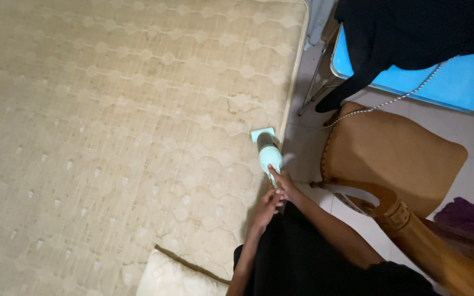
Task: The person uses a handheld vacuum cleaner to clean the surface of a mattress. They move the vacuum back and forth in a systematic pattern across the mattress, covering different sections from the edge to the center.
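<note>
Both hands, left hand [266, 205] and right hand [285, 185], grip closed the handle of a small green vacuum [269, 155], pressing its nozzle flat on the mattress [111, 120] just ahead, near its edge.

Handheld vacuum [269, 155] in my fingers [281, 178] was smooth mint plastic, slight sheen, darker band behind the nozzle. Mattress [122, 120] was quilted beige cloth, matt, blotchy with stains, piped edge. Chair [396, 153] had a tan leather-like seat, smooth, on glossy varnished wood. Cord [390, 101] looked braided fabric, speckled. Floor [303, 142] was pale glossy tile. Black garment [412, 33] was matt cloth.
</note>
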